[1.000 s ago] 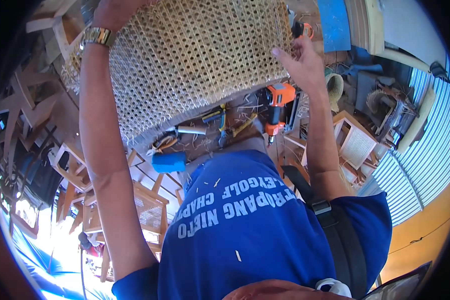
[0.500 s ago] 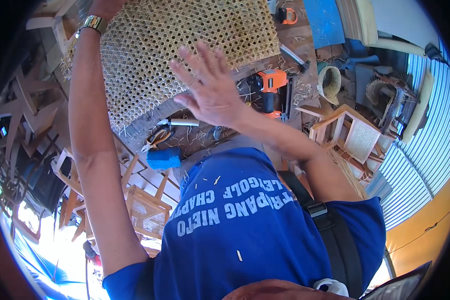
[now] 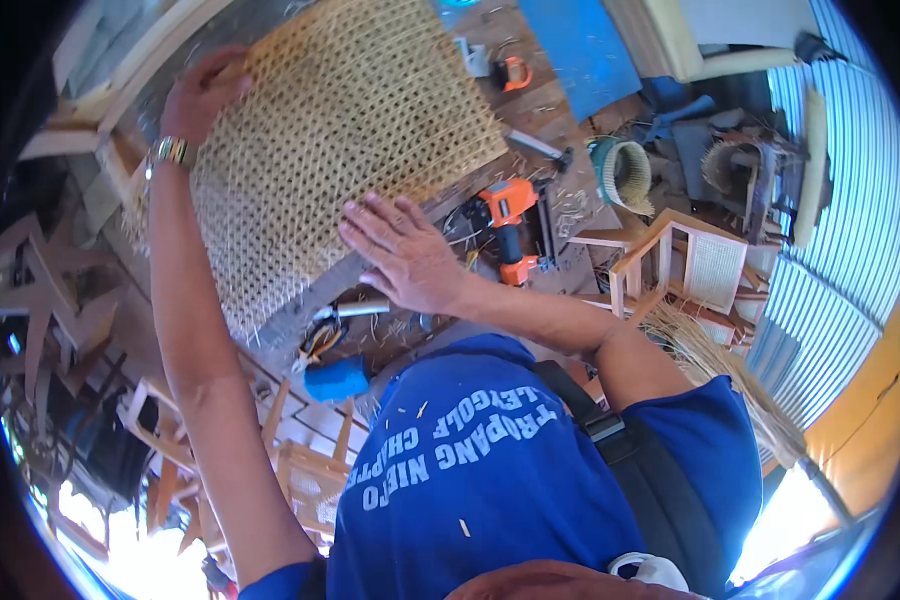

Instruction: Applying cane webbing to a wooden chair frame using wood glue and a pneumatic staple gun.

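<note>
A sheet of open-weave cane webbing (image 3: 340,110) lies across the worktable (image 3: 560,110). My left hand (image 3: 202,95), with a metal watch on the wrist, has its fingers curled at the sheet's upper left edge, gripping it. My right hand (image 3: 395,248) is spread palm-down at the sheet's lower edge, fingers on the weave. Right of it lie an orange and black pneumatic nail gun (image 3: 512,205) and a metal bar tool (image 3: 535,145). Below the sheet are pliers (image 3: 320,340), a pale rod (image 3: 360,308) and a blue sponge-like block (image 3: 338,378).
An orange tape measure (image 3: 515,72) and blue sheet (image 3: 580,50) sit at the back. Around the table are wooden frames (image 3: 100,90), chairs (image 3: 710,270), a cane roll (image 3: 625,175), a bundle of strips (image 3: 730,390) and corrugated metal wall (image 3: 850,300).
My right hand has released the sheet's right edge and moved left and down onto the weave, fingers spread. My left hand stays at the left edge. The view has rotated slightly.
</note>
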`<state>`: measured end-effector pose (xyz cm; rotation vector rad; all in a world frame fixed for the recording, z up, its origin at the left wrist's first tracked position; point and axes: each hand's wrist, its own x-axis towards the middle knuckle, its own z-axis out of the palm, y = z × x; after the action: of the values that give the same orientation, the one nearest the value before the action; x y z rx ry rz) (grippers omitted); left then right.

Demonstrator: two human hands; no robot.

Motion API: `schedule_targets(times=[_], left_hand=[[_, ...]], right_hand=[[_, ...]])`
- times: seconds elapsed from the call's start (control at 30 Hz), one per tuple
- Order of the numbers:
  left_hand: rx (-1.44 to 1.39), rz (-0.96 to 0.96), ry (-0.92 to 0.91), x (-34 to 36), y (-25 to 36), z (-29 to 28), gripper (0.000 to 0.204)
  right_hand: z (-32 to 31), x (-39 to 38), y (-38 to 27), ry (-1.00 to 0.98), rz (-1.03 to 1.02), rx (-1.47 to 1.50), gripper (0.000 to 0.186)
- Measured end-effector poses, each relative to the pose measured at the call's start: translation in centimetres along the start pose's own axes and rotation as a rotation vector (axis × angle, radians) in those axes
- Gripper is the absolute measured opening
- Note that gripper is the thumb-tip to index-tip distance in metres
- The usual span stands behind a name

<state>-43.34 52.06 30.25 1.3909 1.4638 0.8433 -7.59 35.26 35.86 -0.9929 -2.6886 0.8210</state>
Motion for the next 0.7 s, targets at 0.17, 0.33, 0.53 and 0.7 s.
schedule_targets(times=[0.17, 0.33, 0.53, 0.7], left_hand=[[-0.060, -0.005, 0.016, -0.1, -0.4, -0.1, 0.045], [-0.064, -0.069, 0.009, -0.2, -0.4, -0.1, 0.047], [-0.150, -0.066, 0.020, 0.8, 1.4, 1.2, 0.044], [0.164, -0.129, 0.054, -2.3, 1.8, -1.4, 0.045]], right_hand=[[-2.9, 2.1, 1.0, 0.058, 0.033, 0.205, 0.063], [-4.1, 6.4, 3.2, 0.262, 0.056, 0.008, 0.064], [-4.1, 14.6, 7.3, 0.496, 0.081, -0.112, 0.068], [-2.0, 21.9, 7.0, 0.562, -0.027, -0.107, 0.064]])
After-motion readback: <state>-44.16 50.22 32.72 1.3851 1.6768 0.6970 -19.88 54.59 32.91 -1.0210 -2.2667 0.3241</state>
